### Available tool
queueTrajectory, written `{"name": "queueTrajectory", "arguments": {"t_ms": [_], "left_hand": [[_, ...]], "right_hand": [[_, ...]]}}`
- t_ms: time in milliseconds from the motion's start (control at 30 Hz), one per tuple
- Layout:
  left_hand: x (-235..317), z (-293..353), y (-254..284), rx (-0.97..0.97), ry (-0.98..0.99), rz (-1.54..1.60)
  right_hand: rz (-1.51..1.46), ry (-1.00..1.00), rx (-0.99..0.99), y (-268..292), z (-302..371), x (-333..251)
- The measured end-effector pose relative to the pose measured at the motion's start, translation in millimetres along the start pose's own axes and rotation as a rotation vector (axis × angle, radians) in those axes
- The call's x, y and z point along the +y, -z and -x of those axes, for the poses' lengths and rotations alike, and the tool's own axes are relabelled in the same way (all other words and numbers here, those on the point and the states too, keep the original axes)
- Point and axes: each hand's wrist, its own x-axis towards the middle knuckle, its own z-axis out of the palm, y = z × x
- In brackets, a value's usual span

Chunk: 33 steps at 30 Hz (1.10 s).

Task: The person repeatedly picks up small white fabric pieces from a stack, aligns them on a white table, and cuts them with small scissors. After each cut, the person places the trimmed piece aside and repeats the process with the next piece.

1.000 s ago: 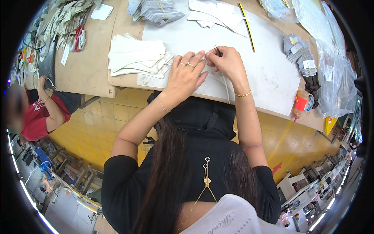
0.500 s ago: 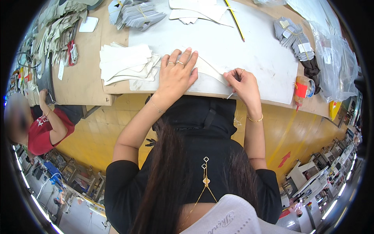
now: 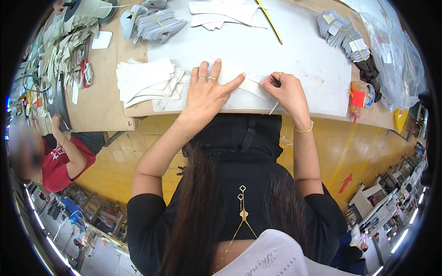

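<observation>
My left hand [image 3: 208, 92] lies flat with fingers and thumb spread, pressing on a white cut piece [image 3: 253, 87] on the pale grey work sheet [image 3: 317, 83]. The hand covers part of the piece. At its right end, my right hand [image 3: 288, 94] is closed in a pinch around a thin pen-like stick [image 3: 274, 107]. The stick's pale end sticks out below the palm; its tip at the piece is hidden by the fingers. To the left of my left hand is a loose stack of white cut pieces [image 3: 147, 82].
More white pieces [image 3: 223, 13] and a yellow pencil [image 3: 269, 22] lie farther back. Tied grey bundles [image 3: 159, 24] sit at back left, others [image 3: 344, 37] at right. A red-labelled bottle [image 3: 357, 99] stands by clear plastic bags [image 3: 391, 55]. A person in red [image 3: 69, 161] is at left.
My left thumb has stretched out to the right along the piece and the fingers have spread. My right hand remains pinched at the piece's right end. The view has shifted slightly.
</observation>
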Motion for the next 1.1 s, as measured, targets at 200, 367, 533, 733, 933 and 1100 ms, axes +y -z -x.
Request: {"name": "queueTrajectory", "arguments": {"t_ms": [200,367,533,733,933,1100], "left_hand": [[5,-4,7,-0.088,-0.025,-0.086],[9,-5,10,-0.11,-0.01,-0.075],[23,-2,8,-0.028,0.053,-0.029],[55,-3,-9,0.074,-0.006,0.292],[11,11,-10,0.129,0.058,0.177],[6,13,-10,0.097,0.048,0.13]], "right_hand": [[0.041,0.009,0.003,0,-3,2],[0.09,-0.04,-0.028,1,-7,0],[0.156,-0.045,-0.034,1,-10,-3],[0.19,0.065,0.001,-5,-19,-6],[0.156,0.142,-0.061,-34,-46,-36],[0.011,0.003,-0.228,2,-38,-24]]}}
